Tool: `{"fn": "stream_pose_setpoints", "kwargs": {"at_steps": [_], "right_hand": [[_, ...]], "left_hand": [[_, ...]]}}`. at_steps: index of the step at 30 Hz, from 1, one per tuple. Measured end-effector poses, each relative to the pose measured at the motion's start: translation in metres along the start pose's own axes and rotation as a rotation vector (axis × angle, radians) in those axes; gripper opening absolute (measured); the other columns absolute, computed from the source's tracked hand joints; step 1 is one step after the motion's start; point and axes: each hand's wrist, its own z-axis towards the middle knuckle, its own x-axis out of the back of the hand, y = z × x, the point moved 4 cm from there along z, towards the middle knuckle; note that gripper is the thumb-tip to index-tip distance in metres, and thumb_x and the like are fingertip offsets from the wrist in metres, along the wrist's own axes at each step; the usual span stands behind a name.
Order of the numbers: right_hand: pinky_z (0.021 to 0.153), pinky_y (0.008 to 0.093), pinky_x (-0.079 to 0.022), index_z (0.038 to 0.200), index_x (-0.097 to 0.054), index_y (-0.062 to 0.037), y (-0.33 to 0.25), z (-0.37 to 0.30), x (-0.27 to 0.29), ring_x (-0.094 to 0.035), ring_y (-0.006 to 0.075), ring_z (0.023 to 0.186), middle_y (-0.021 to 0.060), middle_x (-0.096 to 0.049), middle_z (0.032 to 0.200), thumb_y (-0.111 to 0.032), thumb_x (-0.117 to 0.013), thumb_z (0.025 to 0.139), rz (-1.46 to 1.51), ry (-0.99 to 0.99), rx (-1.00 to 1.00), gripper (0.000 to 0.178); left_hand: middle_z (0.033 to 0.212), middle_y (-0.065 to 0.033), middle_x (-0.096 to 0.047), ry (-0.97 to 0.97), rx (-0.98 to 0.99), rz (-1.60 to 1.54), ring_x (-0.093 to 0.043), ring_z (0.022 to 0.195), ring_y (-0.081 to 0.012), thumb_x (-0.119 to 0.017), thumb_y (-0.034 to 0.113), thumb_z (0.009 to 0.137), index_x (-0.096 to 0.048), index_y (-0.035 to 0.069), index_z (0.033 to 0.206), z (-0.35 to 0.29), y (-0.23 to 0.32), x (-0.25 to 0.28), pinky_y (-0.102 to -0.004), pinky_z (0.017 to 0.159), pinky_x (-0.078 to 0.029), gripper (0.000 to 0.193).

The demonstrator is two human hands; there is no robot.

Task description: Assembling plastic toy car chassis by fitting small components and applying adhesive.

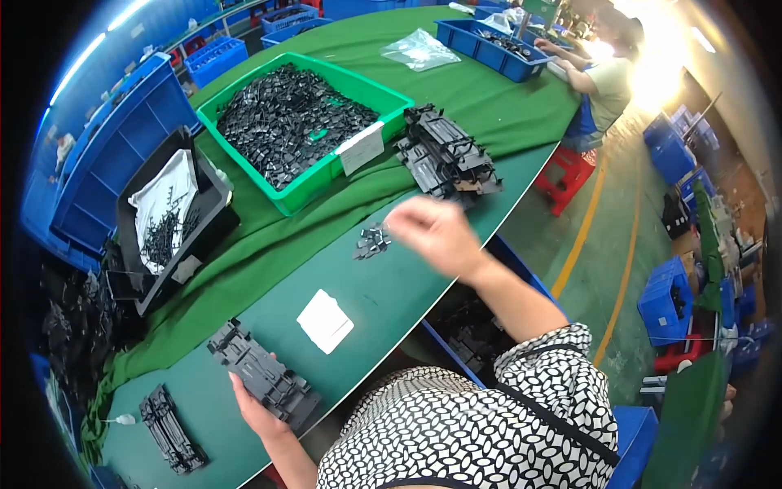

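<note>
My left hand [257,410] grips the near side of a black plastic chassis-like part [265,376], which lies tilted along the table's front edge. Its thumb side shows; the other fingers are mostly hidden under the part. Beside a small pile of little black plastic pieces [372,242], my right hand [438,236] hovers with its fingers drawn together and slightly blurred. Anything between those fingertips is too small to make out. Between the hands a white card or paper [325,321] lies on the green tabletop. Another black chassis-like part [172,429] rests at the lower left.
A green bin [287,201] full of small black pieces stands beyond the hands. Stacked black chassis-like parts [444,151] sit right of it. At left is a black tray [213,213] with thin black parts; a blue crate [533,285] stands below the table edge. A co-worker [607,81] sits far right.
</note>
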Motion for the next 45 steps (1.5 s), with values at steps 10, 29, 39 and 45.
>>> {"fn": "stream_pose_setpoints", "kwargs": {"at_steps": [10, 29, 39, 45], "right_hand": [[0.094, 0.0498, -0.036, 0.126, -0.05, -0.012, 0.092, 0.109, 0.116, -0.052, 0.0329, 0.112, 0.0166, -0.058, 0.117, -0.053, -0.065, 0.071, -1.071, 0.069, -0.343, 0.07], [0.099, 0.0311, -0.035, 0.129, -0.043, -0.0005, -0.057, 0.009, -0.09, -0.047, 0.0172, 0.111, 0.0079, -0.052, 0.115, -0.01, -0.072, 0.07, 0.107, -0.502, 0.097, 0.066], [0.098, 0.0411, -0.039, 0.122, -0.053, -0.006, -0.08, -0.032, -0.157, -0.049, 0.0338, 0.116, 0.0188, -0.053, 0.122, -0.018, -0.073, 0.074, 0.191, -0.796, 0.32, 0.053], [0.083, 0.0328, -0.048, 0.097, -0.066, -0.0027, -0.06, -0.035, -0.15, -0.061, 0.024, 0.097, 0.0107, -0.062, 0.097, 0.0, -0.068, 0.076, 0.348, -0.762, 0.261, 0.021]], "left_hand": [[0.119, -0.0134, -0.054, 0.256, -0.201, 0.495, -0.052, 0.108, -0.0182, -0.051, 0.028, 0.094, -0.043, -0.009, 0.127, 0.035, 0.016, 0.036, -0.0303, 0.097, -0.038, 0.05], [0.148, -0.0137, -0.025, -0.189, -0.267, 0.227, -0.025, 0.136, -0.0242, -0.058, 0.035, 0.085, -0.006, 0.005, 0.147, -0.012, 0.03, -0.071, -0.0402, 0.108, -0.023, 0.086], [0.117, -0.0173, -0.056, -0.057, -0.012, -0.321, -0.055, 0.108, -0.0263, -0.019, 0.056, 0.095, -0.044, -0.005, 0.126, -0.017, 0.028, -0.083, -0.0397, 0.093, -0.047, 0.072], [0.124, -0.0191, -0.049, -0.127, -0.01, -0.381, -0.057, 0.103, -0.0312, -0.02, 0.059, 0.094, -0.039, -0.004, 0.127, -0.012, 0.03, -0.075, -0.049, 0.083, -0.052, 0.074]]}}
